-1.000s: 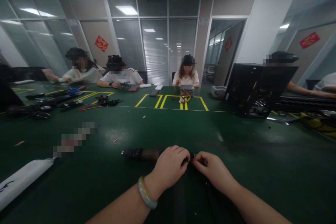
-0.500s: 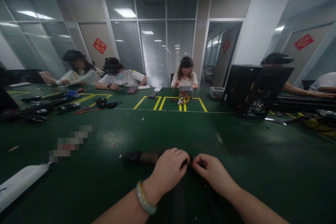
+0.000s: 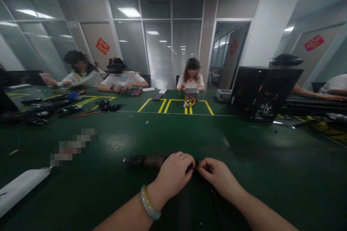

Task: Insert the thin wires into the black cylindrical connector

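Small dark part (image 3: pixel 195 167) beside the dark tool (image 3: pixel 143 161): your left hand (image 3: pixel 175 174) and right hand (image 3: pixel 219 177) pinch it (grips closed); keep fingertips steady.

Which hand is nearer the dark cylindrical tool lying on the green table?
Left. The left hand sits at the dark cylindrical tool's right end; the right hand is farther right, fingertips meeting the left's.

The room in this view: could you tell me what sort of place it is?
Probably an electronics assembly workshop: a long green table with yellow bays, an open computer case and cables.
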The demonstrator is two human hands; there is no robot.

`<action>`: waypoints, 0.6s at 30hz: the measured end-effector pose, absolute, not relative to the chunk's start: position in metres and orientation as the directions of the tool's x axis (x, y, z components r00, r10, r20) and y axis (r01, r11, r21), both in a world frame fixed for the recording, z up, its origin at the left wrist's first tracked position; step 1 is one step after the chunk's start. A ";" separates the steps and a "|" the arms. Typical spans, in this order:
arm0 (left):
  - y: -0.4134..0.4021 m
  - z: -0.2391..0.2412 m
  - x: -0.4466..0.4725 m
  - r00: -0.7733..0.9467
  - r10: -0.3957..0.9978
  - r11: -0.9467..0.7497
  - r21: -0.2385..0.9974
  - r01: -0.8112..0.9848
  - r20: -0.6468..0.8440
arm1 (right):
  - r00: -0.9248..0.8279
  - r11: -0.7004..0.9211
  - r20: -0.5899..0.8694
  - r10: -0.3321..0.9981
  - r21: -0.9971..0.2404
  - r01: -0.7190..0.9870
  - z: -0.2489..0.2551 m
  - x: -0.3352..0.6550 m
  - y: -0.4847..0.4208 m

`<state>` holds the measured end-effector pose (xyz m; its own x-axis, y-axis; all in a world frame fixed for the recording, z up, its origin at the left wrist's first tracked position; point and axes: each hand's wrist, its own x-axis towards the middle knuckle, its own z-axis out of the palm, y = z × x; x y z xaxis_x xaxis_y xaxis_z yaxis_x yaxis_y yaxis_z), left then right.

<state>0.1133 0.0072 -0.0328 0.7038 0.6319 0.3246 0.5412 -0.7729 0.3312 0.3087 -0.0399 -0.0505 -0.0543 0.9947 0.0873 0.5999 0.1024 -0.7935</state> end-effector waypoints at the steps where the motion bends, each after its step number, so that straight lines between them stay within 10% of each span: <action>1: 0.007 -0.033 0.113 0.696 0.640 -0.766 0.335 0.549 0.324 | -0.051 0.098 0.085 0.995 -0.792 0.602 -0.051 0.308 -0.040; 18: 0.004 -0.029 0.113 0.695 0.652 -0.758 0.298 0.580 0.304 | -0.058 0.098 0.079 0.995 -0.817 0.568 -0.054 0.309 -0.039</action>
